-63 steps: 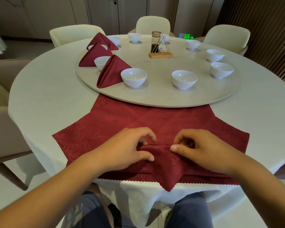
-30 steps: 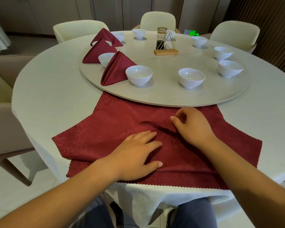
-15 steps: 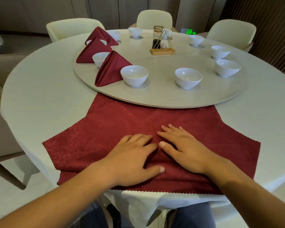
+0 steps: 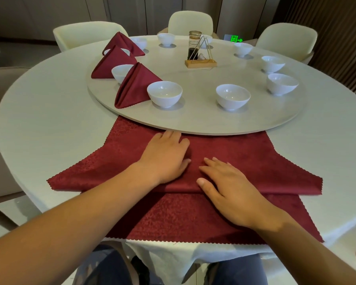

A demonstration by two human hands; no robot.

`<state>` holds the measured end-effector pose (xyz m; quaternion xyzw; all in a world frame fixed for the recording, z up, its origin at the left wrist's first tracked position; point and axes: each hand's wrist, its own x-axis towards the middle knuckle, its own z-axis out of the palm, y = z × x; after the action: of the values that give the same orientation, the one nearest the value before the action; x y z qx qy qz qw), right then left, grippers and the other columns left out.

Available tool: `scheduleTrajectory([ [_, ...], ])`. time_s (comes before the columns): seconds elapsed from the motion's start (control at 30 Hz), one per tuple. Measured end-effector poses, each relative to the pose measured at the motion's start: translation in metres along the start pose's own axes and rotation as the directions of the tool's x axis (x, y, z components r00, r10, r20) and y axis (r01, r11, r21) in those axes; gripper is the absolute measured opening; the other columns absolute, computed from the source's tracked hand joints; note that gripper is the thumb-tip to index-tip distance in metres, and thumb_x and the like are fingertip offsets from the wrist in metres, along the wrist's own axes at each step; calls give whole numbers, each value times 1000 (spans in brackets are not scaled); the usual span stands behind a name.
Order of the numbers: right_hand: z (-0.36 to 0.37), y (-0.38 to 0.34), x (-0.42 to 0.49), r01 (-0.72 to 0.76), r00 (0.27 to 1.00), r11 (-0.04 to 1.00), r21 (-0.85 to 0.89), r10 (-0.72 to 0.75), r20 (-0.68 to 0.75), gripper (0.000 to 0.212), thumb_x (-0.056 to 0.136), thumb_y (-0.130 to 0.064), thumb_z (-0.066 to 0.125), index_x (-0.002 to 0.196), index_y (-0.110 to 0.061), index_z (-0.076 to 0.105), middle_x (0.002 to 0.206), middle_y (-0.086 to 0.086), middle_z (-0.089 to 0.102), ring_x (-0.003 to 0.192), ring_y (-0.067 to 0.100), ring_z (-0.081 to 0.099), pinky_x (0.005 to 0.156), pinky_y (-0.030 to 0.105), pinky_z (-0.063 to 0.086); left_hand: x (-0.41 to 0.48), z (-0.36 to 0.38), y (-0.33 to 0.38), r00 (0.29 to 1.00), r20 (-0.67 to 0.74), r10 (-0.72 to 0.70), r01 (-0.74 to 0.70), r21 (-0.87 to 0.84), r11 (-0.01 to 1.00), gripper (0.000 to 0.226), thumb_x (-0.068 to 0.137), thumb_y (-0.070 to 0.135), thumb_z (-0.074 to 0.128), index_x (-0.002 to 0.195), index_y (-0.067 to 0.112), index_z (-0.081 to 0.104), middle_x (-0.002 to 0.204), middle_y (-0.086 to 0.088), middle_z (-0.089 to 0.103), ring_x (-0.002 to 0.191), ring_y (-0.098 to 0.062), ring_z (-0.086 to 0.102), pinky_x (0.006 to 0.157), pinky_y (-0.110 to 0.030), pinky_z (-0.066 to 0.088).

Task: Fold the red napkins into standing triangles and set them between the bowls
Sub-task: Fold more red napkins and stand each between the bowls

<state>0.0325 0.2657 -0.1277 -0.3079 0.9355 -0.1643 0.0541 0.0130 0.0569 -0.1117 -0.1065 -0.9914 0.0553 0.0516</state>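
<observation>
Spread flat at the near edge of the white-clothed round table (image 4: 49,124), reaching the rim of the smooth grey turntable (image 4: 193,122): a patterned red napkin (image 4: 265,167) with zigzag-cut edges, folded across. Pressed on it palms down, fingers straight: left hand (image 4: 164,159) farther in, right hand (image 4: 232,194) over the fold. Behind, three peaked folded triangles (image 4: 135,87) between glossy white bowls (image 4: 164,93).

We can make out one sign only: a small green lit sign (image 4: 236,39) past the far edge of the bench (image 4: 49,124), showing a boxed figure and an arrow pointing right.
</observation>
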Motion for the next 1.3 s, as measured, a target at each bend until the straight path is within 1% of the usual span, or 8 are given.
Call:
scheduleTrajectory([
  [0.1,5,7,6,-21,998,999,-32,22,51,86,87,-72,2,156,-30,31,166,-8,19,153,8,7,126,36,4,-8,-2,13,993,-118,-8,-3,-93,996,34,101,43,41,115,19,60,113,-4,60,105,-26,57,87,-41,42],
  [0.2,4,9,20,-25,997,999,-33,27,70,76,95,-67,12,158,-27,26,167,-7,15,154,9,4,126,36,2,-22,5,16,993,-116,12,-32,-178,984,45,96,43,26,109,21,63,109,1,64,100,-24,62,89,-41,46],
  [0.3,1,14,35,-35,996,999,-39,38,82,67,101,-59,21,158,-25,26,167,-7,13,154,9,2,126,36,1,-34,10,13,1000,-18,12,-16,-233,972,63,95,52,16,128,20,60,133,-3,61,125,-24,56,108,-40,41],
  [0.47,0,22,53,-25,997,999,-44,28,66,64,103,-55,24,158,-23,27,167,-5,15,154,10,2,126,36,1,-38,17,6,989,147,0,35,-239,970,70,103,62,25,160,20,27,169,-8,16,157,-21,9,128,-40,9],
  [0.8,0,19,26,28,988,1000,-10,-30,-150,63,98,-59,32,143,-21,54,156,-1,43,147,13,33,122,36,26,-18,27,-6,989,145,-10,44,-232,972,73,103,62,23,162,20,20,171,-8,8,158,-20,2,128,-40,6],
  [1.03,1,40,5,39,960,996,-84,-61,-275,42,89,-51,59,121,-25,71,119,-8,61,111,14,55,96,36,47,-15,28,-15,996,88,2,23,-287,958,70,103,63,22,160,22,28,169,-6,18,157,-20,11,127,-36,10],
  [1.17,2,50,2,51,942,993,-105,-82,-325,33,86,-38,72,115,-22,74,114,-4,64,106,18,58,92,34,51,-25,29,-16,985,-168,31,-81,-300,950,56,99,61,30,125,23,62,131,3,59,121,-21,55,100,-38,45],
  [1.3,4,57,4,86,926,985,-151,-135,-352,20,86,-29,76,105,-22,78,109,-4,67,100,18,62,83,32,55,-37,32,-16,947,-281,158,-248,-323,913,37,93,59,57,105,26,70,105,12,59,93,-11,55,79,-32,50],
])
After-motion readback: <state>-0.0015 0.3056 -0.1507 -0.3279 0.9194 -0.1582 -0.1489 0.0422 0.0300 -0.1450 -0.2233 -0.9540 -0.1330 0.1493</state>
